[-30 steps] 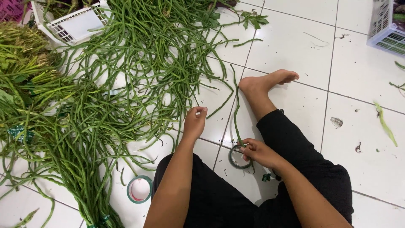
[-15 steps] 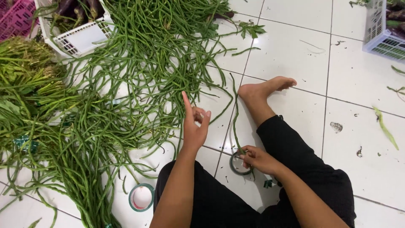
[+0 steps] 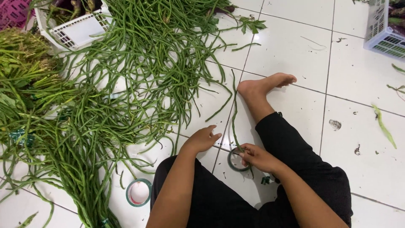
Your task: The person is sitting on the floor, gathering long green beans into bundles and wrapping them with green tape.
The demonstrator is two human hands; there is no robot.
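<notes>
A: Right hand (image 3: 258,158) — fingers pinched shut on one long bean (image 3: 234,114), low end of it, right at the roll of green tape (image 3: 237,159) lying flat on the floor tile (image 3: 291,38). The bean runs up the tile beside the bare foot (image 3: 263,86).

B: And the left hand (image 3: 203,138)?

A: Half a second back it was lifted, a finger pointing up. Now it's lowered, palm down, fingers loosely spread, holding nothing — hovering near the edge of the loose bean heap (image 3: 147,63). Reads as reaching back for more stock while the right hand keeps its bean by the tape.

B: Around that?

A: Second tape roll (image 3: 139,192) by the left knee, apart from both hands. Tied bean bundles (image 3: 71,156) further left, white crate (image 3: 76,29) top left, another crate (image 3: 386,29) top right. Scraps on the tile.
</notes>
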